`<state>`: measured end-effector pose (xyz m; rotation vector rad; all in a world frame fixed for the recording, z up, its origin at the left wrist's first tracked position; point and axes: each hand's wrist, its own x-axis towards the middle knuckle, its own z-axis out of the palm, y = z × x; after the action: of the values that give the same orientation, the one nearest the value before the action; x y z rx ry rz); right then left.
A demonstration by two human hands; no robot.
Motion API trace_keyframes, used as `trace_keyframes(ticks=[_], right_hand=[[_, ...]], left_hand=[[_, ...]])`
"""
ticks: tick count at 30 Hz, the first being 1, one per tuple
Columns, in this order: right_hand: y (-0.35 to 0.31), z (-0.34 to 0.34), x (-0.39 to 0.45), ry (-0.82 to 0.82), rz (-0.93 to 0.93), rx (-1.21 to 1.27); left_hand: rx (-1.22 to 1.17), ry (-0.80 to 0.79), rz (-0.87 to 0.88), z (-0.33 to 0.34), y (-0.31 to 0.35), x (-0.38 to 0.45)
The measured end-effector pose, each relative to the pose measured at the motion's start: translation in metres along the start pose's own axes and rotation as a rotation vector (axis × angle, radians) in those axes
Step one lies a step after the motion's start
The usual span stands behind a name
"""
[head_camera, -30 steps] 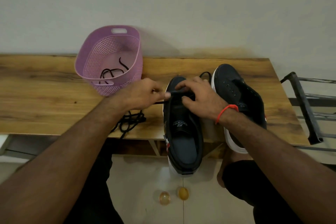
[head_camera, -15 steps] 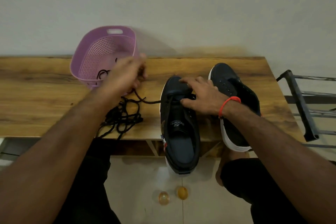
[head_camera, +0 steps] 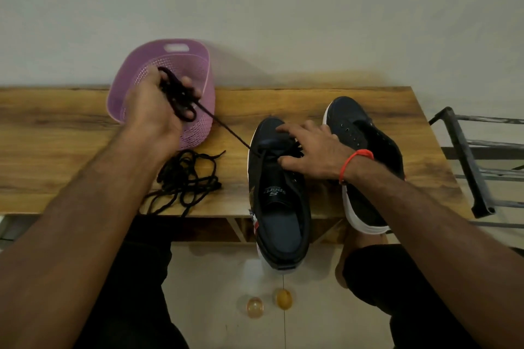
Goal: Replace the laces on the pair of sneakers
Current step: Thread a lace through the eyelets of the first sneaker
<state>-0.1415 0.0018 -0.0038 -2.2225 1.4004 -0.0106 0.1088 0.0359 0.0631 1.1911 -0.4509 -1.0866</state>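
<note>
Two dark sneakers sit on the wooden table [head_camera: 56,133]. The left sneaker [head_camera: 279,207] hangs over the front edge, its tongue bare. My right hand [head_camera: 310,154] rests on its toe and eyelets with fingers spread. A black lace [head_camera: 226,130] runs taut from the lowest eyelets up to my left hand [head_camera: 158,110], which grips it raised in front of the purple basket. The right sneaker [head_camera: 365,161] lies beside it with empty eyelets. A tangle of black laces [head_camera: 184,181] lies on the table below my left hand.
The purple perforated basket [head_camera: 198,71] stands at the back of the table by the wall. A black metal rack [head_camera: 467,167] is at the right. Two small amber glass balls [head_camera: 269,303] lie on the floor tiles below.
My left hand has drawn the lace out of the sneaker, going up and left from the toe to in front of the basket. My right hand stays on the shoe.
</note>
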Motion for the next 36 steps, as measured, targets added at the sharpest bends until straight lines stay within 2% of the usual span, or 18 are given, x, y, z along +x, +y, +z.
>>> trace_keyframes(ticks=[2, 5, 6, 8, 9, 11, 12, 14, 16, 18, 20, 22, 23, 26, 28, 30, 32, 36], right_hand=[[-0.001, 0.0, 0.001, -0.001, 0.002, -0.006], [-0.001, 0.001, 0.001, 0.0, -0.001, -0.011], [-0.001, 0.001, 0.001, 0.0, -0.002, -0.012], [-0.001, 0.001, 0.001, -0.003, -0.004, -0.009], [-0.001, 0.001, 0.001, -0.005, -0.005, -0.01], [0.0, 0.001, 0.001, -0.011, -0.004, -0.01], [0.001, 0.0, 0.001, -0.013, -0.004, -0.008], [0.001, 0.0, 0.001, -0.016, -0.003, -0.004], [0.0, 0.0, 0.001, -0.017, -0.005, -0.005], [0.001, 0.0, 0.001, -0.018, -0.008, -0.011], [0.0, 0.001, 0.002, -0.022, -0.009, -0.02], [0.0, 0.002, 0.003, -0.02, -0.009, -0.027], [-0.001, 0.003, 0.003, -0.02, -0.008, -0.031], [-0.001, 0.003, 0.003, -0.019, -0.008, -0.029], [0.0, 0.002, 0.003, -0.02, -0.008, -0.025], [0.0, 0.001, 0.003, -0.026, -0.009, -0.024], [0.0, 0.001, 0.002, -0.03, -0.01, -0.023], [0.0, 0.001, 0.001, -0.033, -0.01, -0.015]], left_hand=[[0.307, -0.149, -0.111, -0.002, -0.009, -0.002], [1.327, -0.426, 0.177, 0.0, -0.03, -0.006], [1.558, -0.546, 0.169, 0.002, -0.035, -0.007], [1.779, -0.766, -0.049, 0.003, -0.041, -0.012], [1.791, -0.827, -0.139, 0.003, -0.042, -0.013], [1.613, -0.8, -0.107, 0.006, -0.038, -0.013], [1.457, -0.669, -0.008, 0.008, -0.033, -0.014], [1.053, -0.233, 0.202, 0.01, -0.023, -0.01], [0.619, 0.037, 0.192, 0.008, -0.011, -0.006], [0.354, 0.024, 0.076, 0.004, -0.004, -0.005], [0.262, -0.073, -0.023, 0.0, -0.003, -0.007], [0.315, -0.181, -0.09, -0.001, -0.007, -0.007], [0.487, -0.238, -0.069, -0.001, -0.012, -0.007], [1.42, -0.467, 0.16, -0.001, -0.031, -0.005], [1.724, -0.662, 0.021, 0.001, -0.038, -0.008], [1.755, -0.771, -0.117, 0.001, -0.037, -0.007], [1.64, -0.784, -0.105, 0.002, -0.031, -0.006], [1.34, -0.599, 0.072, 0.001, -0.025, -0.007]])
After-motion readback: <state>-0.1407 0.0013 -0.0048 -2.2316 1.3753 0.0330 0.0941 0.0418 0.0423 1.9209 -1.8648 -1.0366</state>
